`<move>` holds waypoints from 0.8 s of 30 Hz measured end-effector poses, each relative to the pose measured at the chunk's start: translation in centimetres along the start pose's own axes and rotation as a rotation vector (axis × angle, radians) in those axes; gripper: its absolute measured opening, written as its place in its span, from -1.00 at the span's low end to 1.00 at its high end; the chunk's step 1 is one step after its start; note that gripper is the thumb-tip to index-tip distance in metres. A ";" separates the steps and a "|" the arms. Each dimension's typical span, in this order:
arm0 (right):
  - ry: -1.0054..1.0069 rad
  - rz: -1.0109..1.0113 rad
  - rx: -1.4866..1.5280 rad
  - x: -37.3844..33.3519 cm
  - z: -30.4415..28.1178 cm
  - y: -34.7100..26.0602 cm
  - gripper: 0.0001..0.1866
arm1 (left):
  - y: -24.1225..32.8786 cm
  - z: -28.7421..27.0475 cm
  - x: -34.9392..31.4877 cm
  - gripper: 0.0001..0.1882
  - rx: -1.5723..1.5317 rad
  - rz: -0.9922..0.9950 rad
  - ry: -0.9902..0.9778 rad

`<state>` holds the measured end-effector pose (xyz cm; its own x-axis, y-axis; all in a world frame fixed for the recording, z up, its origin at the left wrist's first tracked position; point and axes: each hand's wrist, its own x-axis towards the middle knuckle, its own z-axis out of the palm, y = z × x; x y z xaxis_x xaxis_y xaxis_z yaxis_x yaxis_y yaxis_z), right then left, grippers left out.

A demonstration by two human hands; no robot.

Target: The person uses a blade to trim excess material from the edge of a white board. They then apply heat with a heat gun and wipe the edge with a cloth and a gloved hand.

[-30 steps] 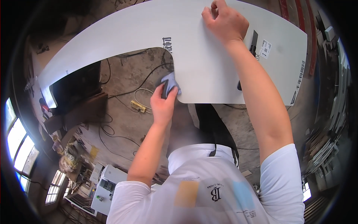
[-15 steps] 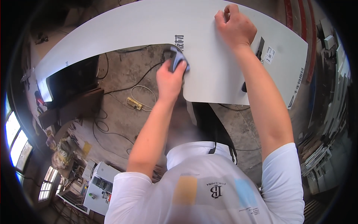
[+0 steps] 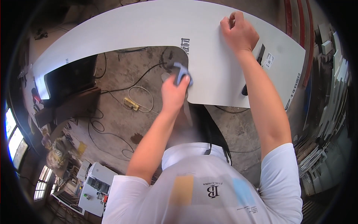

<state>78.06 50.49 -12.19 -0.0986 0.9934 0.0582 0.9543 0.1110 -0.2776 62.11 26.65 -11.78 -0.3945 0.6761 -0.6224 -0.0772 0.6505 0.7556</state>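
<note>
A big white board (image 3: 149,22) with a curved outer edge and a rounded cut-out lies in front of me. In my left hand (image 3: 173,91) is a small blue-and-grey hand tool (image 3: 182,74), gripped against the inner edge of the cut-out; it is blurred, so its exact kind does not show. My right hand (image 3: 240,33) rests on the board's far right part as a closed fist, with nothing visible in the fingers. Beside the right forearm lie a flat black piece (image 3: 260,54) and a dark handle (image 3: 244,90); the arm hides whether they join.
Through the cut-out I see the concrete floor with black cables and a yellow power strip (image 3: 131,104). A dark panel (image 3: 71,104) stands at left. A white machine (image 3: 97,188) is at lower left. Stacked board strips (image 3: 328,127) line the right side.
My left hand and the tool have moved a little nearer to me along the cut-out edge. The right fist remains on the board, and the view has shifted slightly.
</note>
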 end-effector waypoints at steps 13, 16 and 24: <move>-0.011 0.005 0.005 -0.1 -0.1 0.0 -0.77 | -0.2 0.3 -0.1 -0.67 -0.089 -0.041 0.033; 0.024 -0.024 0.016 -0.4 0.1 -0.5 -0.78 | 2.9 0.4 1.9 -0.63 -0.076 -0.008 0.010; -0.034 0.007 -0.008 0.1 -0.3 -0.1 -0.76 | 0.5 0.4 0.0 -0.68 -0.116 -0.064 0.013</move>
<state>78.07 50.58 -11.84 -0.1014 0.9946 0.0234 0.9573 0.1039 -0.2699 62.44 27.13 -11.44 -0.3974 0.6294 -0.6678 -0.2078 0.6471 0.7335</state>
